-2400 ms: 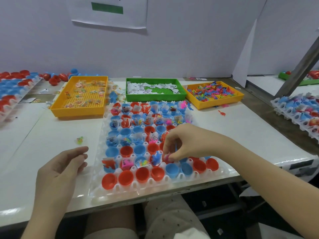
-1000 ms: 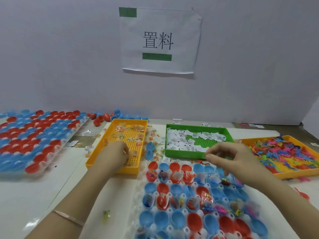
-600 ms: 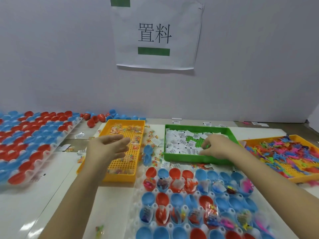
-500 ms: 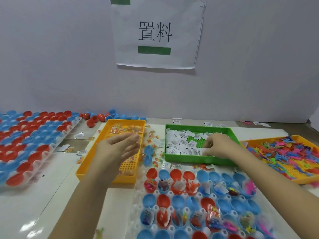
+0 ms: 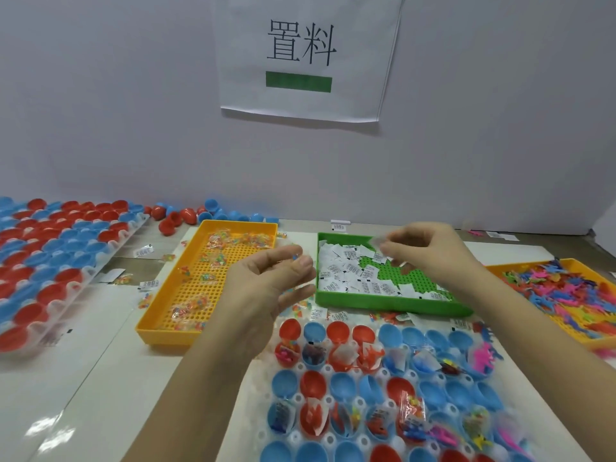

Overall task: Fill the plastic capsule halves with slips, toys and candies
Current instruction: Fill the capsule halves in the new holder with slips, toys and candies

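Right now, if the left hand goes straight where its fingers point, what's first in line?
Probably the left wall of the green plastic tray holding white paper slips. Height of the left hand is unclear, so it might clear the rim.

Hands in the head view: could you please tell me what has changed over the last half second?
The right hand lifted off the green tray, pinching a paper slip. The left hand moved right from over the yellow candy tray towards the green one; whether it holds anything is unclear. Trays and capsule halves stayed put.
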`<action>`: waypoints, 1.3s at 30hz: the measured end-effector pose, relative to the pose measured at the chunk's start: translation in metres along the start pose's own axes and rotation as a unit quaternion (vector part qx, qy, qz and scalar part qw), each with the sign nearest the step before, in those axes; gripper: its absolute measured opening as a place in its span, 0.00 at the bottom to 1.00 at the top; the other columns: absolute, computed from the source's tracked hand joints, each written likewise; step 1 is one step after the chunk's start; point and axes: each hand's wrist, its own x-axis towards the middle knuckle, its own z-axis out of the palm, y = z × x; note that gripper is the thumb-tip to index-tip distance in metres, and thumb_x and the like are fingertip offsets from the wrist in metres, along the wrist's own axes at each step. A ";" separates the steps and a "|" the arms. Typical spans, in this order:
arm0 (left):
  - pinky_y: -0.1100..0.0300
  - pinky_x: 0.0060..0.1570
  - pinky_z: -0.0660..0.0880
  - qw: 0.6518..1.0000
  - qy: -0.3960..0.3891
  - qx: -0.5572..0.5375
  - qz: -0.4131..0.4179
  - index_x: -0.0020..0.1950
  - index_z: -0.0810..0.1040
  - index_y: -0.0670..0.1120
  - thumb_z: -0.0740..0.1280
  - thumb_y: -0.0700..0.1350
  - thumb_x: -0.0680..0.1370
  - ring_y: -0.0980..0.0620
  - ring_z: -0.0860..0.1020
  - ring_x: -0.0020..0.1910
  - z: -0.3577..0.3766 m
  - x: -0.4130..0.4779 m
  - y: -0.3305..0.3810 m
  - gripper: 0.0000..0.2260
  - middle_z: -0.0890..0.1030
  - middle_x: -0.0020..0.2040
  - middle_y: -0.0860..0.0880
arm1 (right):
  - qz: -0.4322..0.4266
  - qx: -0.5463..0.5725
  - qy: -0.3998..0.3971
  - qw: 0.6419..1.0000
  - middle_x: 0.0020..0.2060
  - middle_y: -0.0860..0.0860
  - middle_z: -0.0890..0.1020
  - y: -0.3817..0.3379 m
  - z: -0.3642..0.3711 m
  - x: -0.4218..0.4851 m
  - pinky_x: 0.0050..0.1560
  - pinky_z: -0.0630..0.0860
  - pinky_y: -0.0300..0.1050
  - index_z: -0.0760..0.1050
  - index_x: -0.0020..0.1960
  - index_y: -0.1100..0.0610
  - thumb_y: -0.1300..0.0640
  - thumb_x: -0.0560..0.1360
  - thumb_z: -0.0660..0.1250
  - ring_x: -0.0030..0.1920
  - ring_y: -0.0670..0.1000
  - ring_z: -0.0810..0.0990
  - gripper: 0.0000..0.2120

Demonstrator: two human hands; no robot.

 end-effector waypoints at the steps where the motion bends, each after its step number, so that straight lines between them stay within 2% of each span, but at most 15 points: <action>1: 0.63 0.31 0.80 1.000 -0.007 -0.009 -0.015 0.50 0.81 0.38 0.76 0.38 0.60 0.49 0.85 0.36 0.003 -0.002 0.000 0.20 0.85 0.38 0.43 | -0.007 0.049 -0.041 0.998 0.37 0.47 0.85 -0.010 0.005 -0.005 0.36 0.79 0.38 0.83 0.44 0.50 0.52 0.67 0.75 0.36 0.45 0.81 0.06; 4: 0.64 0.31 0.79 0.998 -0.024 -0.003 -0.054 0.52 0.82 0.38 0.78 0.41 0.58 0.49 0.85 0.38 0.008 -0.007 0.001 0.24 0.86 0.41 0.44 | -0.047 0.067 -0.139 0.987 0.36 0.49 0.85 -0.033 0.017 -0.016 0.37 0.78 0.36 0.85 0.44 0.50 0.54 0.69 0.73 0.34 0.45 0.80 0.05; 6: 0.64 0.32 0.80 0.997 -0.038 0.000 -0.074 0.48 0.85 0.38 0.77 0.42 0.63 0.48 0.86 0.41 0.009 -0.008 0.002 0.16 0.86 0.43 0.43 | -0.061 0.045 -0.169 0.983 0.36 0.48 0.85 -0.042 0.023 -0.017 0.37 0.78 0.36 0.84 0.46 0.49 0.57 0.72 0.72 0.33 0.44 0.80 0.06; 9: 0.60 0.36 0.82 0.993 -0.053 -0.018 -0.103 0.53 0.81 0.37 0.68 0.41 0.77 0.44 0.86 0.45 0.012 -0.012 0.002 0.09 0.86 0.47 0.39 | -0.063 0.017 -0.192 0.979 0.37 0.51 0.85 -0.048 0.028 -0.016 0.39 0.79 0.37 0.83 0.49 0.52 0.60 0.72 0.73 0.35 0.45 0.80 0.07; 13: 0.58 0.40 0.83 0.988 -0.075 -0.052 -0.124 0.56 0.78 0.34 0.60 0.38 0.79 0.43 0.85 0.47 0.013 -0.015 0.003 0.11 0.85 0.49 0.36 | -0.042 0.017 -0.207 0.977 0.34 0.53 0.84 -0.050 0.029 -0.011 0.37 0.80 0.40 0.83 0.47 0.57 0.62 0.69 0.75 0.33 0.48 0.80 0.07; 16: 0.60 0.42 0.82 0.989 -0.094 -0.054 -0.104 0.57 0.79 0.35 0.63 0.36 0.77 0.45 0.85 0.48 0.014 -0.015 0.003 0.11 0.85 0.50 0.37 | -0.034 -0.003 -0.183 0.983 0.35 0.53 0.84 -0.047 0.031 -0.011 0.37 0.80 0.43 0.82 0.45 0.57 0.61 0.69 0.75 0.34 0.49 0.80 0.05; 19: 0.64 0.41 0.81 0.991 -0.103 -0.021 -0.081 0.55 0.82 0.37 0.71 0.34 0.67 0.46 0.85 0.49 0.016 -0.015 0.002 0.16 0.85 0.51 0.39 | -0.033 -0.004 -0.166 0.986 0.36 0.54 0.85 -0.047 0.031 -0.012 0.37 0.79 0.41 0.82 0.45 0.57 0.60 0.69 0.76 0.34 0.48 0.80 0.06; 24: 0.65 0.37 0.80 0.994 -0.079 0.000 -0.075 0.56 0.83 0.37 0.66 0.27 0.74 0.47 0.86 0.46 0.017 -0.012 -0.005 0.13 0.85 0.49 0.39 | -0.065 -0.043 -0.130 0.988 0.38 0.51 0.84 -0.046 0.031 -0.022 0.36 0.79 0.41 0.82 0.48 0.51 0.55 0.69 0.76 0.36 0.48 0.81 0.08; 27: 0.65 0.35 0.80 0.995 -0.064 -0.009 -0.077 0.48 0.86 0.39 0.66 0.27 0.72 0.46 0.86 0.45 0.018 -0.010 -0.007 0.13 0.83 0.53 0.40 | -0.070 -0.024 -0.019 0.997 0.41 0.49 0.84 -0.032 0.010 -0.029 0.33 0.79 0.38 0.81 0.48 0.45 0.49 0.70 0.74 0.35 0.44 0.81 0.07; 29: 0.65 0.34 0.80 0.995 -0.062 -0.012 -0.075 0.46 0.87 0.40 0.67 0.27 0.70 0.45 0.86 0.46 0.019 -0.010 -0.007 0.13 0.81 0.57 0.40 | -0.061 -0.022 0.087 0.994 0.40 0.49 0.83 -0.014 -0.021 -0.029 0.32 0.78 0.39 0.80 0.44 0.45 0.52 0.73 0.72 0.34 0.44 0.79 0.03; 31: 0.65 0.34 0.80 0.995 -0.066 -0.014 -0.071 0.45 0.87 0.40 0.66 0.27 0.71 0.45 0.86 0.46 0.021 -0.011 -0.008 0.13 0.80 0.59 0.41 | -0.010 -0.123 0.169 0.978 0.41 0.49 0.83 0.012 -0.062 -0.027 0.37 0.76 0.42 0.80 0.43 0.48 0.56 0.75 0.70 0.35 0.44 0.77 0.04; 32: 0.65 0.34 0.80 0.995 -0.067 -0.015 -0.070 0.45 0.87 0.40 0.66 0.27 0.72 0.46 0.86 0.47 0.022 -0.011 -0.009 0.13 0.80 0.60 0.41 | 0.045 -0.231 0.167 0.957 0.43 0.49 0.83 0.027 -0.083 -0.027 0.41 0.73 0.41 0.81 0.45 0.50 0.57 0.75 0.69 0.38 0.44 0.77 0.03; 34: 0.65 0.34 0.80 0.995 -0.068 -0.016 -0.070 0.47 0.86 0.39 0.66 0.27 0.72 0.45 0.86 0.47 0.024 -0.013 -0.010 0.13 0.79 0.61 0.41 | 0.187 -0.418 0.069 0.886 0.51 0.52 0.83 0.057 -0.117 -0.031 0.46 0.71 0.40 0.81 0.54 0.55 0.55 0.75 0.68 0.46 0.49 0.78 0.10; 36: 0.65 0.34 0.80 0.995 -0.074 -0.015 -0.069 0.51 0.85 0.39 0.67 0.28 0.70 0.44 0.85 0.47 0.026 -0.014 -0.010 0.14 0.78 0.62 0.41 | 0.287 -0.471 -0.038 0.834 0.60 0.53 0.79 0.080 -0.133 -0.043 0.54 0.73 0.44 0.78 0.62 0.55 0.52 0.74 0.70 0.56 0.53 0.77 0.17; 39: 0.64 0.35 0.81 0.994 -0.077 -0.017 -0.074 0.54 0.83 0.41 0.66 0.29 0.70 0.43 0.85 0.47 0.028 -0.016 -0.010 0.16 0.76 0.64 0.40 | 0.263 -0.410 -0.001 0.874 0.57 0.50 0.80 0.096 -0.140 -0.055 0.48 0.73 0.42 0.81 0.52 0.51 0.53 0.71 0.75 0.52 0.50 0.78 0.11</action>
